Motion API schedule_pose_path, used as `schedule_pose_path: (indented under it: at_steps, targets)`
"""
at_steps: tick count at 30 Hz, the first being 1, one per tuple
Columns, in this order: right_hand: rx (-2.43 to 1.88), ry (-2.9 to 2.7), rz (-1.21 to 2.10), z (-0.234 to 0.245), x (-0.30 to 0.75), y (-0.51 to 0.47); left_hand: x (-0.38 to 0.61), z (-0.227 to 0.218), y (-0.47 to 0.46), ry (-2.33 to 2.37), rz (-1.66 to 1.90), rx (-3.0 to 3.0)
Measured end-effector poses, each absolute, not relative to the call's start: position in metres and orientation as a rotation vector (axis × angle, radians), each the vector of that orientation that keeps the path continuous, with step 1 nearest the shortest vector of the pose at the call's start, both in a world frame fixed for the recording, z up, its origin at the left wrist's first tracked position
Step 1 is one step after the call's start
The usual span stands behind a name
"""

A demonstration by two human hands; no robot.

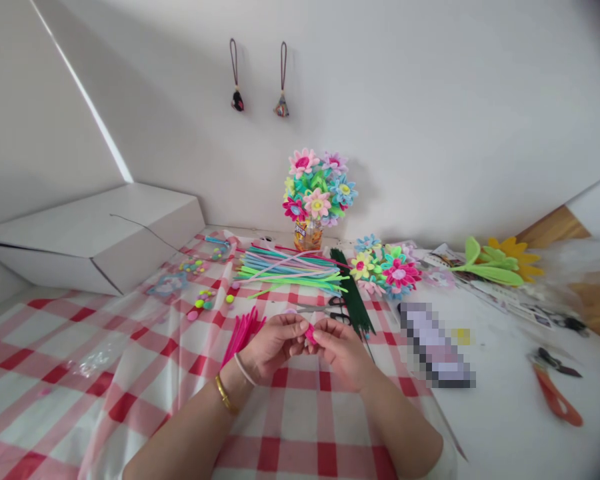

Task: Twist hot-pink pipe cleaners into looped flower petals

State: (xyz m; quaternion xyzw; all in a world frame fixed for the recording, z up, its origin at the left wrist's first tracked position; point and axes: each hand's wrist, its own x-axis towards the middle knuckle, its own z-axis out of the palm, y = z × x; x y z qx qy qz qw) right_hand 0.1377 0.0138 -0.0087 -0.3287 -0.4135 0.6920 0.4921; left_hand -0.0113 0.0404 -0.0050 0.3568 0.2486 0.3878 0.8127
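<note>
Both hands meet at the near middle of the surface (505, 413), the left hand (275, 343) and right hand (343, 350) pinching a small pipe-cleaner piece (311, 333) between their fingers. A bundle of pipe cleaners (243, 333) lies just left of the left hand. Behind the hands lie scissors (330, 308), and farther back a spread of pipe cleaners (290, 270). A bouquet in a jar (317, 193) stands at the back by the wall. Loose flowers (387, 270) lie right of the spread. A box (95, 240) sits far left, pliers (555, 390) far right.
</note>
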Motion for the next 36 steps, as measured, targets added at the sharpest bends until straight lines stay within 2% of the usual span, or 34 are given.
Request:
schedule_pose_path:
  at_steps: [8,15,22,30,36]
  targets:
    - [-0.860,-1.157,1.543,-0.006,0.138,0.014,-0.010,-0.005,0.040,0.513,0.890,0.759]
    - [-0.884,-1.095,1.580,-0.013,0.139,0.017,-0.014,-0.012,0.046,0.605,0.945,0.722]
    - [-1.027,-1.106,1.471,-0.019,0.141,0.020,-0.014,-0.014,0.048,0.622,0.987,0.678]
    - [-0.836,-0.982,1.690,-0.014,0.142,0.019,-0.017,-0.007,0.045,0.583,0.921,0.726]
    - [-1.103,-1.208,1.352,-0.021,0.148,0.027,-0.027,-0.005,0.055,0.768,1.005,0.845]
